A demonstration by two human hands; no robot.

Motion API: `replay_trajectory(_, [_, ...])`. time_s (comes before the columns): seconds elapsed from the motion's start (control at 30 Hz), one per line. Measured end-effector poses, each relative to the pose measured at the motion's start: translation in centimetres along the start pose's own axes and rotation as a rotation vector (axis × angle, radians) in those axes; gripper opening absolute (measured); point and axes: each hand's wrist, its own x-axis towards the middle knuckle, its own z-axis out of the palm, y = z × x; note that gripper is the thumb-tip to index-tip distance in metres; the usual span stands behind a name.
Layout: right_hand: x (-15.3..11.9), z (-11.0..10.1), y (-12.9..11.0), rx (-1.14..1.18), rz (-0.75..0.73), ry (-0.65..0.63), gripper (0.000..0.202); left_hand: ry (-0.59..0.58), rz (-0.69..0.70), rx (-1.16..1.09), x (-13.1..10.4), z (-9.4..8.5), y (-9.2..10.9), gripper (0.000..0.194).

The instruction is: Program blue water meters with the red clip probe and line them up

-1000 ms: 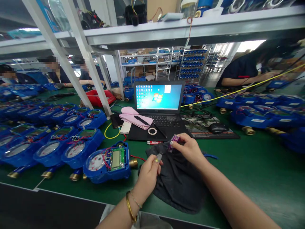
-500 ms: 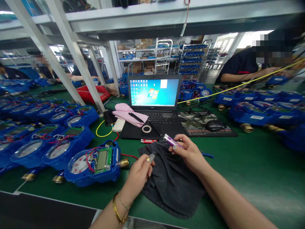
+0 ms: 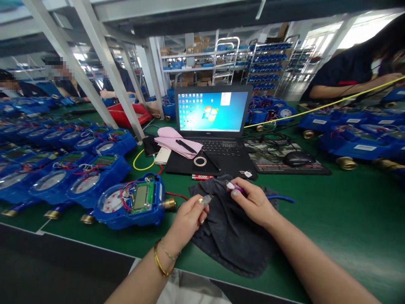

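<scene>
My left hand [image 3: 190, 215] pinches a small grey connector [image 3: 208, 199] with thin pins at its tip, over the left part of a dark cloth [image 3: 234, 236]. My right hand [image 3: 251, 200], to the right, has its fingers closed round a purple lighter-like stick [image 3: 236, 188], its pale end pointing up and left. The two hands are apart. Left of my left hand lies a blue meter [image 3: 129, 202] with an open top, showing a green circuit board with a grey display, red wires and a brass fitting.
A laptop [image 3: 213, 112] stands behind the cloth, with pink papers [image 3: 180, 143], a tape ring [image 3: 199, 161] and a red stick [image 3: 202, 177] near it. A mouse [image 3: 297, 158] is at right. Rows of blue meters [image 3: 50, 179] fill the left. Co-workers sit beyond.
The view has shifted, so the bench things appear farther right and higher. My right hand has closed further over the purple stick, which now shows less. My left hand still pinches the connector.
</scene>
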Motion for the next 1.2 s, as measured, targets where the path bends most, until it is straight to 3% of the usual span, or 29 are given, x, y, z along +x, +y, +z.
replay_trajectory(0.23, [-0.16, 0.29, -0.12, -0.209, -0.065, -0.042, 0.036, 0.002, 0.039, 0.033, -0.15, 0.09, 0.1, 0.038])
replay_trajectory(0.4, [-0.32, 0.46, -0.43, -0.3, -0.111, -0.16, 0.032, -0.012, 0.053, 0.061, -0.28, 0.05, 0.19, 0.037])
replay_trajectory(0.67, [-0.26, 0.51, -0.68, -0.257, -0.161, -0.248, 0.022, -0.034, 0.078, 0.088, -0.05, 0.02, -0.04, 0.035])
replay_trajectory(1.2, [-0.11, 0.93, -0.36, -0.181, -0.138, -0.24, 0.023, -0.064, 0.098, 0.12, 0.03, 0.07, -0.16, 0.035])
